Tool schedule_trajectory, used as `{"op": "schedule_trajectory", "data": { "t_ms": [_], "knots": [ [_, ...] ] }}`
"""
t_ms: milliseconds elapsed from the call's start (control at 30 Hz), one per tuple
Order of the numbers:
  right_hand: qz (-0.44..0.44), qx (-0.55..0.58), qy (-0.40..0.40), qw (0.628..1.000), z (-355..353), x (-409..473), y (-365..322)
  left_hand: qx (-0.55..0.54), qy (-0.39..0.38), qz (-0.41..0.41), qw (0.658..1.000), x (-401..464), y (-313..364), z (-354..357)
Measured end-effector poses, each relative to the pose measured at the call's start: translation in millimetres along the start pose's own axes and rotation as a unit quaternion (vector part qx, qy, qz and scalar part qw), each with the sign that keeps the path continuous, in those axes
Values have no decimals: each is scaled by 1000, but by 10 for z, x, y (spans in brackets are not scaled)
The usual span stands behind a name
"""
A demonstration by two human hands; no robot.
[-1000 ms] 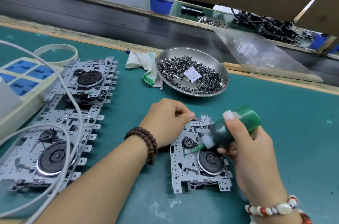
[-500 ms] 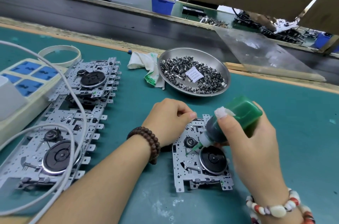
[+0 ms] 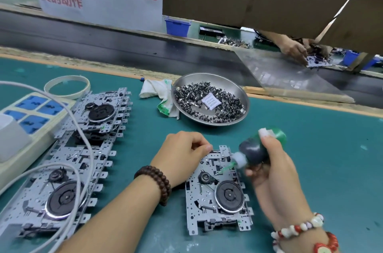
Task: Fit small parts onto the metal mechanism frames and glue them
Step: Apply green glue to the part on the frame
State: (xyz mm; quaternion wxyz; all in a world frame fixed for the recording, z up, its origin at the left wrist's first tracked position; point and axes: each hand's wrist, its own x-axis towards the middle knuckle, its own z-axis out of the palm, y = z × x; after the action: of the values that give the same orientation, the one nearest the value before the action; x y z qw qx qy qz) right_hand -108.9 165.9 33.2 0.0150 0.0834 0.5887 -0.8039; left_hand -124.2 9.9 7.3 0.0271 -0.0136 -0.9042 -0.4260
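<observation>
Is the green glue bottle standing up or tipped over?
Tipped. The right hand holds the green glue bottle slanted, nozzle down at the metal frame.

The table top (image 3: 310, 149) is blue-green. The glue bottle (image 3: 257, 150) is dark green with a white neck and a thin green tip. The metal frame (image 3: 217, 194) is shiny grey with a black round wheel. The bowl (image 3: 244, 97) is silver and full of black and silver bits. The power strip (image 3: 31, 112) is cream with blue squares. One bracelet (image 3: 157, 180) is dark brown; the other bracelet (image 3: 300, 230) is red and white
</observation>
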Motion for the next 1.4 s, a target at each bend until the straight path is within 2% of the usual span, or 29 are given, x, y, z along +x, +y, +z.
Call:
{"op": "schedule_trajectory", "data": {
  "t_ms": [133,267,367,467,533,600,700,767,833,900,933,1033,1167,1400],
  "knots": [
    [75,64,16,995,-32,31,-1,-4,26,1,1000,-32,18,-36],
    [108,117,6,987,-43,62,-14,-2,179,-29,983,150,-4,-63],
    [118,122,-1,985,-50,61,-21,62,252,-115,959,471,-54,-74],
    [126,128,2,984,-65,68,-24,92,254,-233,934,692,-114,-127],
    [127,132,0,983,-66,75,-25,120,245,-279,921,802,-162,-149],
    [125,130,1,984,-71,81,-24,152,230,-305,912,897,-216,-199],
    [121,135,2,983,-77,77,-37,134,188,-300,926,934,-255,-317],
    [115,144,4,983,-86,72,-45,78,175,-278,941,857,-247,-401],
    [108,153,10,982,-94,75,-44,-97,189,-248,945,678,-185,-428],
    [97,167,21,981,-99,84,-35,-306,173,-214,911,432,-69,-413],
    [86,179,29,980,-101,90,-30,-352,152,-194,903,306,-6,-388],
    [33,219,56,973,-90,110,-31,-407,78,-154,897,5,181,-277],
    [10,228,71,971,-77,130,-8,-460,-5,-161,873,-139,326,-141],
    [0,202,63,977,-80,174,38,-518,-19,-153,841,-132,270,-115]
  ]
}}
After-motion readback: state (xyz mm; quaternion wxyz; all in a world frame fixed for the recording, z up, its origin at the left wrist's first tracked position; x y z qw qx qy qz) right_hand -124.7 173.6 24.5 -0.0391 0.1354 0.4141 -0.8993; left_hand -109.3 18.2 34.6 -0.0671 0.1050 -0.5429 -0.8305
